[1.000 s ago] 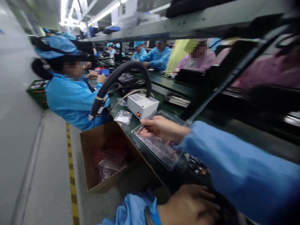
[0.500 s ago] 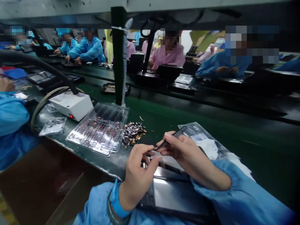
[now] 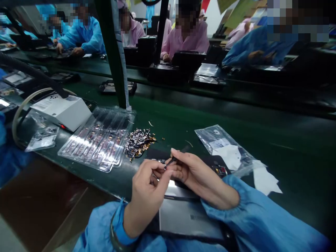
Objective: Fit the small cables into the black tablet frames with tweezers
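Observation:
My right hand [image 3: 195, 173] pinches thin black tweezers [image 3: 176, 158], tip pointing left toward my left hand. My left hand [image 3: 147, 190] is curled, thumb and fingers pinched around something too small to make out at the tweezer tip. Both hands hover over a flat grey device [image 3: 183, 210] lying at the bench's near edge. A pile of small gold and dark parts [image 3: 138, 141] lies just beyond my left hand. A clear plastic tray [image 3: 99, 140] with rows of small parts sits left of the pile.
A white box with a red light [image 3: 61, 112] and a black hose stands at the left. Clear bags [image 3: 228, 148] with white paper lie to the right. A green post [image 3: 111, 52] rises behind the tray. Other people work across the green belt [image 3: 210, 115].
A second ago my right hand reached into the clear tray at the left; it has come back to meet my left hand over the device. The view swung right and dipped.

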Available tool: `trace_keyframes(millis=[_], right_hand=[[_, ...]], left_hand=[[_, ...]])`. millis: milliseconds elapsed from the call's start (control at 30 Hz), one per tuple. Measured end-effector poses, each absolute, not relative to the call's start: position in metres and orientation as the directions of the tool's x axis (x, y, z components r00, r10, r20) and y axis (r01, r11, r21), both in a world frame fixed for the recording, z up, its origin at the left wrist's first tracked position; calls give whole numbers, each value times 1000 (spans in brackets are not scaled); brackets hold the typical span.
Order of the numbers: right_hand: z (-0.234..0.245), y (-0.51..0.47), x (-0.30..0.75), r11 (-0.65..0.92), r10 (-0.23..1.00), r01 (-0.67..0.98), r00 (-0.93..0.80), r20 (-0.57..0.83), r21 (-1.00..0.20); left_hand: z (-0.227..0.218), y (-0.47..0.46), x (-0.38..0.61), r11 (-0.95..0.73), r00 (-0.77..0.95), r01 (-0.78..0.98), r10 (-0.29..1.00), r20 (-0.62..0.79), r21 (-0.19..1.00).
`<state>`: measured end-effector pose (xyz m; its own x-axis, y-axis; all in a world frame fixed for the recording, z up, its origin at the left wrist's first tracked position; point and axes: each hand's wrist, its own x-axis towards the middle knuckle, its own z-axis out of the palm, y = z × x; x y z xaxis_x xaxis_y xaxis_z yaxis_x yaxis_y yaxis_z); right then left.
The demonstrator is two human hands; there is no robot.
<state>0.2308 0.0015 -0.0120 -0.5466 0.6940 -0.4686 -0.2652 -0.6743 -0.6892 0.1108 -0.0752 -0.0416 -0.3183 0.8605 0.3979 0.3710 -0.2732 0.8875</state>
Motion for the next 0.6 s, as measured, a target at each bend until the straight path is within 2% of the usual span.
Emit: trace_keyframes(millis=[167,400,600], right_hand=[[-14,3,230,-706,673,-273,-545,-499,-654],[-14,2,230,-696,689,-272,-513,-511,-665],[-15,2,233,-693,693,-280,-511,-508,-664]], left_hand=[[-41,-74,111,-201,-343,291,891,298,935],[-38,-73,111,-88,-324,158,936,135,984],[-37,-72,110,-56,-296,132,951,94,990]])
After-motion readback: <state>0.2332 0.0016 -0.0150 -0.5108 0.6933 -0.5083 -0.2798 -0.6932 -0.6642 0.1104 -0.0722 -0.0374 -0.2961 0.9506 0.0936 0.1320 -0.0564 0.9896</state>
